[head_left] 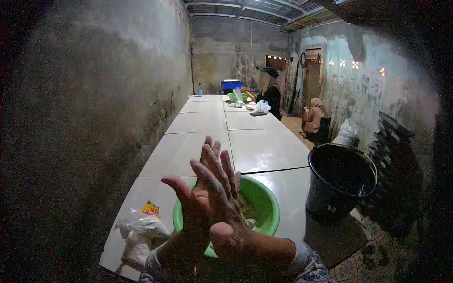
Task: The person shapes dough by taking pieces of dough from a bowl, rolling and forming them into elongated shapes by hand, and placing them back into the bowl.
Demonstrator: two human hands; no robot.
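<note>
My left hand [194, 210] and my right hand [230, 207] are raised above a green basin [271, 207], palms against each other. Fingers on both are stretched out, and the left thumb sticks out to the side. I see no object between the palms, though their inner faces are mostly hidden. Pale pieces [246, 210] lie inside the basin, partly covered by my hands; what they are I cannot make out. To the left of the basin is a clear plastic bag [139, 221] with white contents, beside a yellow and red packet [150, 209].
A black bucket [325, 188] stands at the table's right edge. The long white table [193, 151] runs along a grey wall [118, 104]. At its far end are a person [271, 92], another green basin [232, 97], a blue crate [231, 85] and a bottle [199, 89]. Another person [315, 118] sits low at right.
</note>
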